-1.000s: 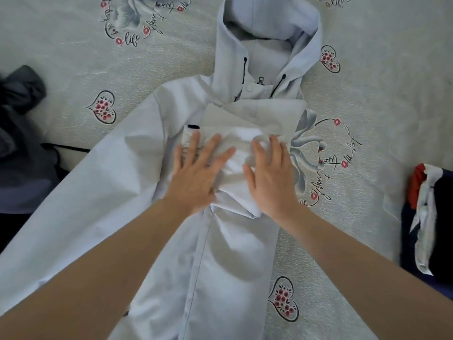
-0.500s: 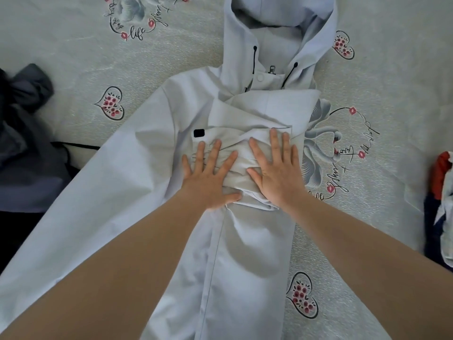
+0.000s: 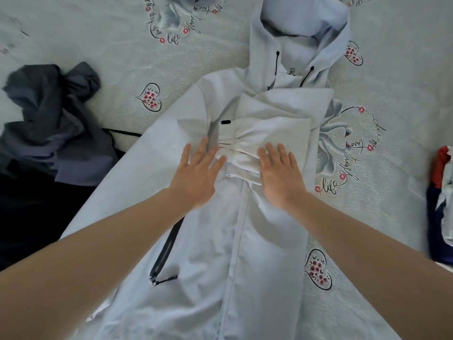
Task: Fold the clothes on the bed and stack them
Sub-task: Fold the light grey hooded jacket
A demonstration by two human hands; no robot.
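Note:
A pale blue-white hooded jacket [image 3: 257, 241] lies front-up on the bed, hood toward the far side. Its right sleeve [image 3: 272, 133] is folded across the chest, with the gathered cuff near the middle. My left hand [image 3: 198, 173] lies flat with straight fingers on the jacket just left of the cuff. My right hand [image 3: 279, 175] lies flat on the folded sleeve's lower edge. The jacket's other sleeve spreads out toward the lower left, partly under my left forearm. A black pocket zipper [image 3: 166, 249] shows beside that forearm.
A crumpled grey garment [image 3: 51, 123] lies on the bed at the left, over something dark. A stack of red, white and navy clothes [image 3: 441, 197] sits at the right edge. The bedsheet [image 3: 122, 57] has heart and swan prints.
Both hands have slid apart and slightly toward me across the folded sleeve, the left one moving off the cuff onto the jacket body. The view has shifted, showing more of the grey garment.

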